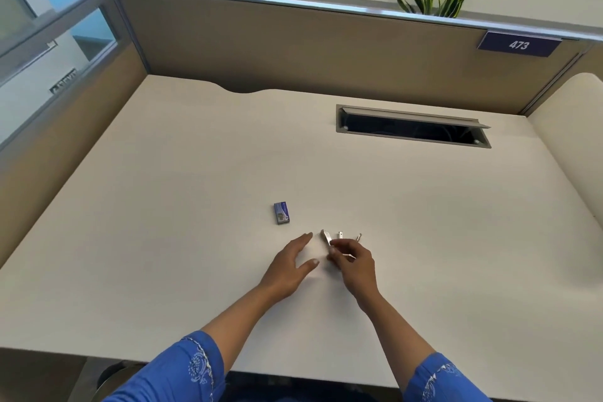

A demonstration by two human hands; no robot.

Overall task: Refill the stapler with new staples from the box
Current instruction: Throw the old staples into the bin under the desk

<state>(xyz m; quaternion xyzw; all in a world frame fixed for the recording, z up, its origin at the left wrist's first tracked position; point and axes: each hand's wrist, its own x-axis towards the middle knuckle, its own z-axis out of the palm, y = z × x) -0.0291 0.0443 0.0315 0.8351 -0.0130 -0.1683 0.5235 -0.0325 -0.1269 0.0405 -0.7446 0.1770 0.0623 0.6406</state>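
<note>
Big pale surface [424,222]. The left hand [287,268] rests open near the middle, probably ready to steady things. The right hand [354,263] pinches the tiny stapler [326,237], splayed open for loading. The staple box [282,213] sits just far-left of it, untouched.

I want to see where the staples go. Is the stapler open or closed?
Open: the stapler, gripped in the right hand, has its silver parts fanned apart, not folded together.
</note>
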